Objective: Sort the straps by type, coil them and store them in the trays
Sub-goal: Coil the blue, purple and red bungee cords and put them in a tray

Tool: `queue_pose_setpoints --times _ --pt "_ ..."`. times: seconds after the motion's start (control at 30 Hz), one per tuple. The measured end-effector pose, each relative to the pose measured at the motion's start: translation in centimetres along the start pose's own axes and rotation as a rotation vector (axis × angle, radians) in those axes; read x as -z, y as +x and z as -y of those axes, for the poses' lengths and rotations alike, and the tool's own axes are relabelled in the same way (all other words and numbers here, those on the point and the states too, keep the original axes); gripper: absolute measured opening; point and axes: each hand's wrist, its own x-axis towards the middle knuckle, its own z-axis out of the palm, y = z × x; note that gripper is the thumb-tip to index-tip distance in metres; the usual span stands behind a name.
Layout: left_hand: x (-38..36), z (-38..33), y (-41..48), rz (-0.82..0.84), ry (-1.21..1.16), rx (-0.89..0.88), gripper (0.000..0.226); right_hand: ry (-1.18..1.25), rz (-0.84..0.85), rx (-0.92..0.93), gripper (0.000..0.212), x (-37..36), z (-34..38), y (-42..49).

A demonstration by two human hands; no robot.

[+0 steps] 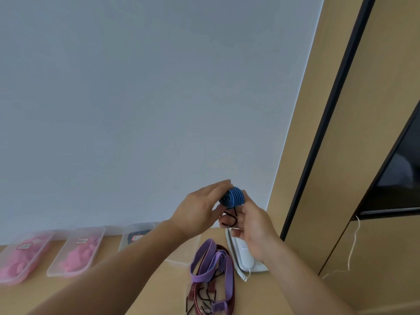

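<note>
- Head view: the blue strap [234, 196], black-striped and wound into a tight coil, is held up in the air in front of the pale wall [136, 98], at about 5 o'clock from the frame's centre, above the far edge of the wooden table [27, 296]
- The left hand [200, 210] comes in from 7 o'clock; its fingers [218, 186] are nearly straight and lie flat against the coil's 9 o'clock side, reaching over its top rather than curling round it
- The right hand [252, 228] comes in from 5 o'clock; its thumb presses the coil's 3 o'clock side and its other fingers are curled in below, so it grips the coil
- A dark wire hook [230, 220] hangs from the coil at 6 o'clock, between the two hands
- On the table at 6 o'clock of the coil lie a loose purple strap [211, 255] and a red-and-black striped strap [230, 283], tangled together, with dark hooks at their near ends
- Clear plastic trays stand in a row along the table's far edge, at 8 o'clock of the coil: the outermost tray [41, 253] and the second tray [95, 248] hold pink items, the third tray [123, 237] holds something dark, and the fourth tray [181, 261] is mostly hidden by the left forearm
- A white telephone handset [244, 255] lies at 3 o'clock of the purple strap, partly under the right wrist
- At 3 o'clock of the frame are wood panelling [329, 110], a black trim strip [336, 98], a dark screen [400, 178] and a thin white cord [353, 244] hanging down
</note>
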Motion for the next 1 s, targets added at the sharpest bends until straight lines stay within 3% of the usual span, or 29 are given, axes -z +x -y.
queue_pose_setpoints --times 0.13,0.23,0.33,0.4,0.5,0.57,0.67,0.8,0.93,1.0 --pt "-0.7 0.4 -0.4 0.063 0.14 -0.145 0.054 0.162 0.007 -0.065 0.058 0.2 -0.2 -0.2" --pt "-0.9 0.6 -0.8 0.102 0.176 -0.146 0.071 0.236 0.018 -0.075 0.057 1.2 -0.1 -0.1" --pt "-1.0 0.5 -0.7 0.147 0.11 -0.112 0.065 0.197 0.022 -0.067 0.043 2.2 -0.1 0.2" --pt "-1.0 0.1 -0.4 0.242 -0.069 0.032 0.057 0.176 0.002 -0.061 0.033 2.6 -0.2 0.4" --pt "-1.3 -0.6 0.3 0.329 -0.449 0.396 0.042 0.054 -0.075 -0.029 0.024 2.7 -0.3 0.7" --pt "-1.5 -1.2 0.9 0.269 -0.688 0.678 0.033 -0.115 -0.132 0.072 0.013 2.8 -0.4 0.9" --pt "-1.8 -1.6 1.7 0.186 -0.844 0.977 0.037 -0.416 -0.173 0.285 0.007 2.9 -0.7 1.1" --pt "-2.2 -1.9 2.0 0.18 -0.864 1.084 0.016 -0.788 -0.166 0.487 0.014 2.8 -1.6 1.4" --pt "-2.0 -1.8 1.3 0.065 -0.949 1.164 0.021 -0.822 -0.05 0.549 0.012 3.5 -1.9 2.2" --pt "-1.9 -1.9 0.7 0.028 -1.003 1.195 0.023 -0.811 0.003 0.556 0.023 4.0 -1.7 3.0"
